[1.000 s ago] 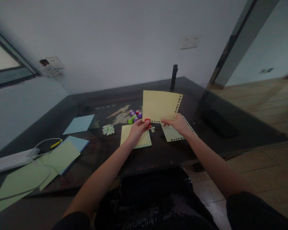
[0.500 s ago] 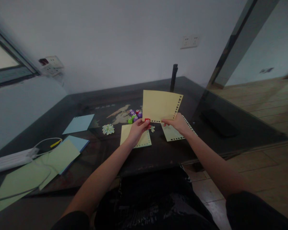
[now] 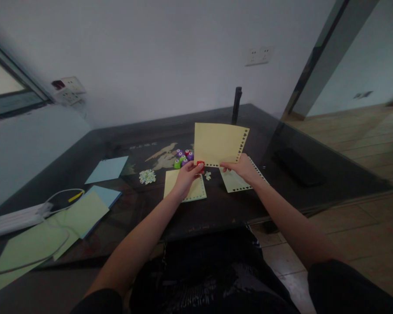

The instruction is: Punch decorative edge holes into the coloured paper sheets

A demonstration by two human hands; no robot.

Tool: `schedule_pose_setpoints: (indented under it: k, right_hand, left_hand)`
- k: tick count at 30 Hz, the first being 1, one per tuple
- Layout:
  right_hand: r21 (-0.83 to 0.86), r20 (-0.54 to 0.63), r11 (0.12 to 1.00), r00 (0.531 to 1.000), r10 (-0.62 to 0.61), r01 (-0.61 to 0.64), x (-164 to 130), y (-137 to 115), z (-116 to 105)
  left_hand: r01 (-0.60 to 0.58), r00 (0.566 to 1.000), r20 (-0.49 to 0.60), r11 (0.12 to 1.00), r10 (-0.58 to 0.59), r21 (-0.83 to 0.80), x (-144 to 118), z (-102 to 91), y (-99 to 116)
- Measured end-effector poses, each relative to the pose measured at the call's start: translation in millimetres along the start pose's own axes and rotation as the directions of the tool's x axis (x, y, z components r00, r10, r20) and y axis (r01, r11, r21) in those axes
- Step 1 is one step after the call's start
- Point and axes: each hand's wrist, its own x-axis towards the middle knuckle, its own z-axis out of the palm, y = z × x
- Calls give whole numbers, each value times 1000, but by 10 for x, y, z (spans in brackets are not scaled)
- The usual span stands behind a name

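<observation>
Barely shifted from a second ago: left hand point(image 3: 185, 176) still pinching a small red punch point(image 3: 201, 164) onto the lower edge of a yellow sheet point(image 3: 218, 144), right hand point(image 3: 240, 168) still gripping that edge, sheet held upright above the dark tabletop point(image 3: 216, 209). Lying below: two more perforated sheets point(image 3: 186, 185) point(image 3: 237, 181), a cluster of purple and green punches point(image 3: 183, 158), a heap of punched scraps point(image 3: 147, 176). Possibly a crooked or overlapping hole ahead, should the unsupported sheet sag or the punch slip sideways along the border.

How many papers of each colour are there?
Yellow papers: 3, one held up by the left hand with the red punch and the right hand, two flat
Blue papers: 2
Green papers: 2
Total: 7
</observation>
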Motion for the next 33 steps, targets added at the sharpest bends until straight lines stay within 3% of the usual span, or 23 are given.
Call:
schedule_pose_setpoints:
  k: [9,19,33]
  right_hand:
    - [-39,23,999,1000,7,-6,5,4,-5]
    - [-14,11,1000,1000,21,-21,-4,-27,-5]
    - [-6,21,1000,1000,18,-18,-2,-13,2]
  left_hand:
    - [-6,999,-36,997,9,79,-2,-1,6]
    - [-16,1000,-2,1000,15,-7,-19,31,31]
    - [-6,1000,-6,1000,5,-8,8,6,7]
